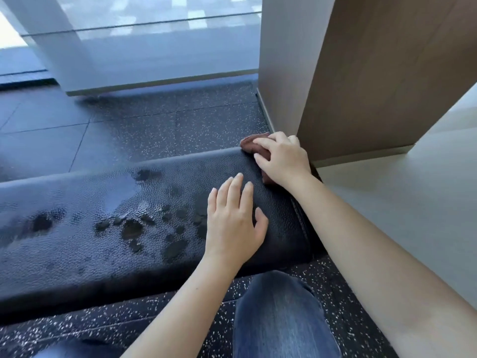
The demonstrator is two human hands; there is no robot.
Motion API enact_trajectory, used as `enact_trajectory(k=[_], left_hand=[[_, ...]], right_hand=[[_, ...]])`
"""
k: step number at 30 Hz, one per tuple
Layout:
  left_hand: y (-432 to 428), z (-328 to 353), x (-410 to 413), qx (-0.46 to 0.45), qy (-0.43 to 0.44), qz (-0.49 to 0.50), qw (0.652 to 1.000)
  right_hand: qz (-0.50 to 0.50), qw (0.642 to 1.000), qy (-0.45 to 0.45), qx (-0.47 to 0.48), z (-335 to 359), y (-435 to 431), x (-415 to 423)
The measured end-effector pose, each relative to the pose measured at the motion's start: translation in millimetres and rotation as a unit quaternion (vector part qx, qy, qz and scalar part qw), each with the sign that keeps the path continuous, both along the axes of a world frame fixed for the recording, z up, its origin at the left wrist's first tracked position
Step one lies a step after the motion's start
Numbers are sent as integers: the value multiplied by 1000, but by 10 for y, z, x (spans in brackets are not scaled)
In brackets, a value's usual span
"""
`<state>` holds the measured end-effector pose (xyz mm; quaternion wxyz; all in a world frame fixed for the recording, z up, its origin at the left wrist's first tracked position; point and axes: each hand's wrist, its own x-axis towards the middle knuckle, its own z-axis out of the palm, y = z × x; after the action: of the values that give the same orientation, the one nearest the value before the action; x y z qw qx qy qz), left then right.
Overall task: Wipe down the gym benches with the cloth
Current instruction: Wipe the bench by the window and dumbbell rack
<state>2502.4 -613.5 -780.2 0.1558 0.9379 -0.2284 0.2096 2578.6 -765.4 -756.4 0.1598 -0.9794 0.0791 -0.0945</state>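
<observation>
A black padded gym bench [85,244] runs across the view from left to right, with a pebbled surface and several wet patches and droplets [133,228] on its middle. A brown cloth [251,145] lies bunched at the bench's far right corner. My right hand [282,157] presses down on the cloth, fingers curled over it. Nearer to me, my left hand [233,226] rests flat on the bench top with its fingers spread, holding nothing.
Dark speckled rubber flooring [165,122] surrounds the bench. A brown and white pillar [361,73] stands right behind the bench's right end, close to my right hand. A glass wall [144,47] is at the back. My knee in blue jeans [281,316] is below the bench.
</observation>
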Motion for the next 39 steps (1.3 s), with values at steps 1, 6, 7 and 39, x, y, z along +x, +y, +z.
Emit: enact_trajectory(k=[1, 6, 7, 39], left_hand=[[7, 15, -6, 4, 3, 12, 1000], [129, 55, -60, 47, 19, 62, 997], [170, 50, -75, 53, 19, 64, 996], [916, 7, -216, 48, -57, 38, 996]], right_hand=[[7, 1000, -11, 4, -21, 8, -166], [-7, 991, -133, -12, -164, 201, -1167], [-20, 991, -134, -16, -187, 223, -1187], [-19, 998, -49, -37, -58, 820, -800]])
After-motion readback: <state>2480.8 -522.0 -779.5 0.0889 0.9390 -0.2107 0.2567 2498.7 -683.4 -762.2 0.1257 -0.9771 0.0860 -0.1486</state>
